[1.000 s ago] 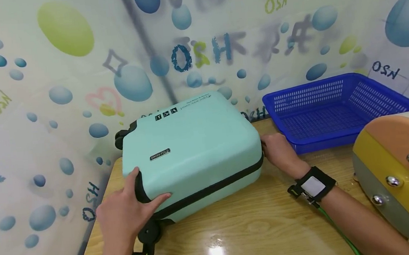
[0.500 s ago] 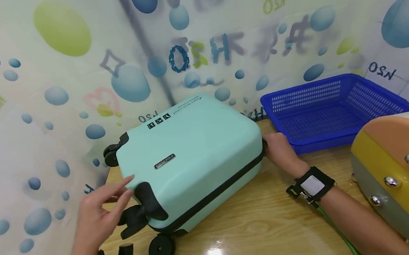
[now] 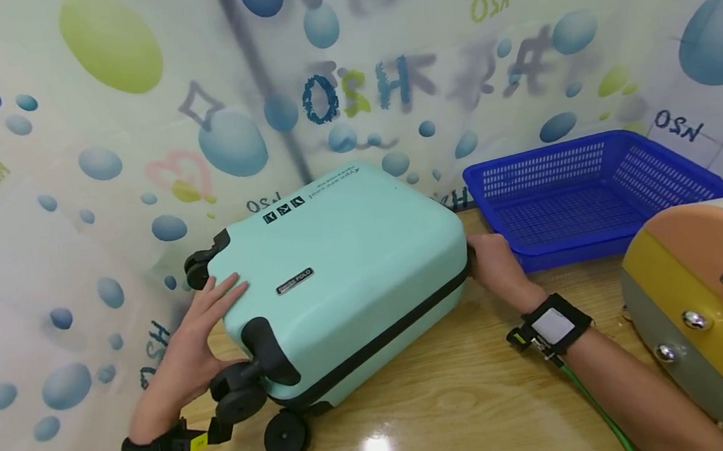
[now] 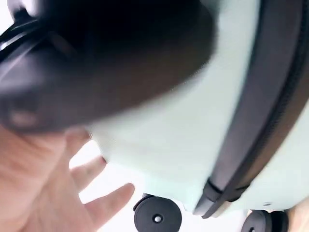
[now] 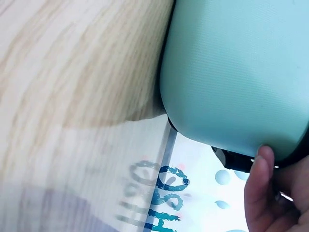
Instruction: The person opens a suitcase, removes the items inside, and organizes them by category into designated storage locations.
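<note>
Suitcase point(image 3: 346, 269) lies on table point(image 3: 477, 400), left hand point(image 3: 195, 345) flat against it, right hand point(image 3: 495, 264) gripping its end

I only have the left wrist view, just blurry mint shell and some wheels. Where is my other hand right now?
Observer: Your right hand is at the far end of the suitcase, opposite the wheels, its fingers curled at the black edge there.
Operator: What is the case resting on?
Observer: It lies flat on a wooden table, logo side up.
Operator: Anything close to that right hand?
Observer: A blue basket sits on the table just behind it, beside the suitcase.
Operator: And my left hand?
Observer: The left hand rests with straight fingers on the shell's top by the wheel corner.
</note>
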The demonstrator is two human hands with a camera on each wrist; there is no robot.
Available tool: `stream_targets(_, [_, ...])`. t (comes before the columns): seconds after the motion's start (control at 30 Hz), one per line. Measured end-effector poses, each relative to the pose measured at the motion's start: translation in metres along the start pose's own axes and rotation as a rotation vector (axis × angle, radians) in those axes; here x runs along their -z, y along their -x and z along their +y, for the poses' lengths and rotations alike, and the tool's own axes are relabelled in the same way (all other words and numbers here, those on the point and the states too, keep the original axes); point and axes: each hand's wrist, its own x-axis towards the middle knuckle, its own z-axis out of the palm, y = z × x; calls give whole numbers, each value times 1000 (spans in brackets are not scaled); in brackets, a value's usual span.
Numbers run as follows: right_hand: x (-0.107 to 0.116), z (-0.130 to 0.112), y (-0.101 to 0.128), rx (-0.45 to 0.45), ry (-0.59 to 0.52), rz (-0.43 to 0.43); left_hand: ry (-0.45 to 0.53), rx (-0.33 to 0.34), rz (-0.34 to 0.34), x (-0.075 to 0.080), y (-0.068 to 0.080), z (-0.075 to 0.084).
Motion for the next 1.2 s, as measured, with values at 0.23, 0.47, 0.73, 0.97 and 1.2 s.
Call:
stream_targets(0.23, [-3, 1, -4, 62, 33, 36, -82, -41, 100, -7, 11, 12])
stream_targets(0.47, [-6, 5, -6, 9, 25, 9, -219, -71, 125, -7, 9, 14])
stream_targets(0.73, [-11, 4, -13, 19, -37, 73, -72, -39, 90, -13, 13, 2])
stream_targets(0.97, [-13, 6, -19, 12, -17, 79, -245, -112, 146, -20, 20, 4])
stream_targets(1.2, [-14, 7, -14, 6, -102, 90, -326, -75, 204, -23, 22, 7])
